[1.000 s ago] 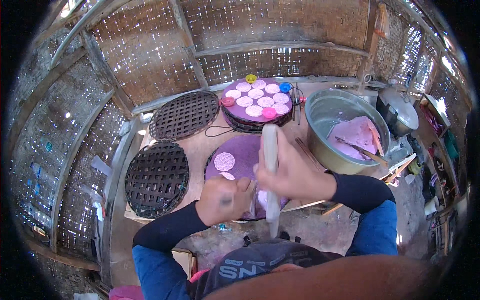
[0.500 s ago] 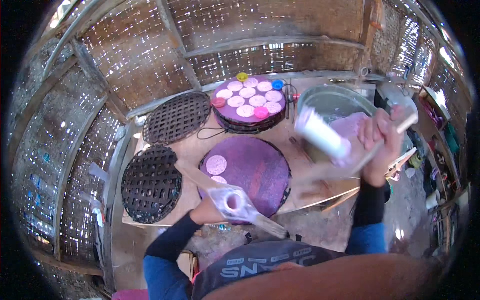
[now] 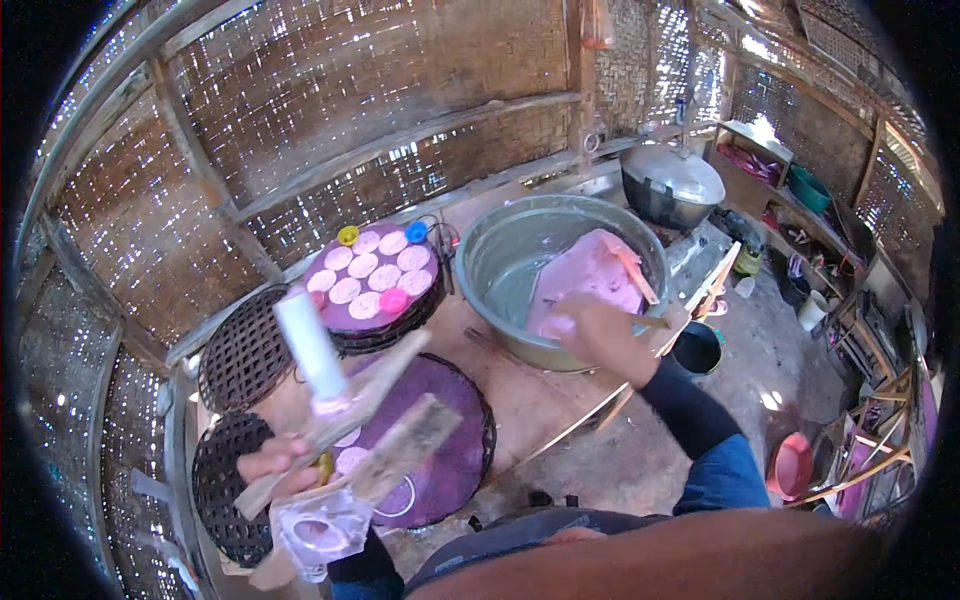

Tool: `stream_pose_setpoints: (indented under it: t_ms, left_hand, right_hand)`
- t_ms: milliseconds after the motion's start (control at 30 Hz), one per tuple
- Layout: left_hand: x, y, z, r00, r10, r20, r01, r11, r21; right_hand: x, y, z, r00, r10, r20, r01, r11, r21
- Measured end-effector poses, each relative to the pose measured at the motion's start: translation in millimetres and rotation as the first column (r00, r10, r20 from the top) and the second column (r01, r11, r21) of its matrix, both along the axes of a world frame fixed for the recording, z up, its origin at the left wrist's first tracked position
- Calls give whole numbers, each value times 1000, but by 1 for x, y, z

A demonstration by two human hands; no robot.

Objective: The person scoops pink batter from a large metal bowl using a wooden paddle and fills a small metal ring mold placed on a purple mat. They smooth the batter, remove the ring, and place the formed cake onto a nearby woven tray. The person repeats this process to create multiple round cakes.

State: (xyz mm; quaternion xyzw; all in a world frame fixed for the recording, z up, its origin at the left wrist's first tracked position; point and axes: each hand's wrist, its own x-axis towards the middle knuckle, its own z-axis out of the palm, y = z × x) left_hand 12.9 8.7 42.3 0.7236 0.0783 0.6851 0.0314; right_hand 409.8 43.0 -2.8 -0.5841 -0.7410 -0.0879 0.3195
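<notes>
My left hand (image 3: 275,462) is closed round a wooden hand press in two parts. One is a wooden bar with a white cylindrical plunger (image 3: 312,345) standing up from it. The other is a wooden bar with a pink-smeared, hollow press barrel (image 3: 318,530). Below them lies a purple round tray (image 3: 455,405), where pale pink lacy rounds (image 3: 352,460) partly show. My right hand (image 3: 600,335) reaches into a big grey-green basin (image 3: 490,225) and touches the pink dough (image 3: 585,265). Its fingers are blurred and partly hidden. An orange-pink scraper (image 3: 632,272) rests on the dough.
Behind stands a stack of round trays (image 3: 395,330) topped with several pink rounds and small coloured cups. Dark lattice trays (image 3: 245,350) lie at the left. A lidded metal pot (image 3: 672,190) is beyond the basin, a dark bucket (image 3: 697,348) right of the table, a red basin (image 3: 790,465) on the floor.
The plunger part has passed from my right hand to my left, which now holds both press parts. My right hand has gone into the basin. The view has swung to the right.
</notes>
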Motion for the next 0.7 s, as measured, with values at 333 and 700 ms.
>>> stream_pose_setpoints:
  t_ms: [333, 700]
  left_hand:
    - [10, 9, -18, 964, 243, 104, -222, 958, -183]
    - [31, 11, -25, 896, 438, 68, -401, 867, -295]
  right_hand:
    - [105, 31, 9, 756, 45, 653, 161, 954, -252]
    - [153, 174, -3, 789, 70, 610, 190, 916, -352]
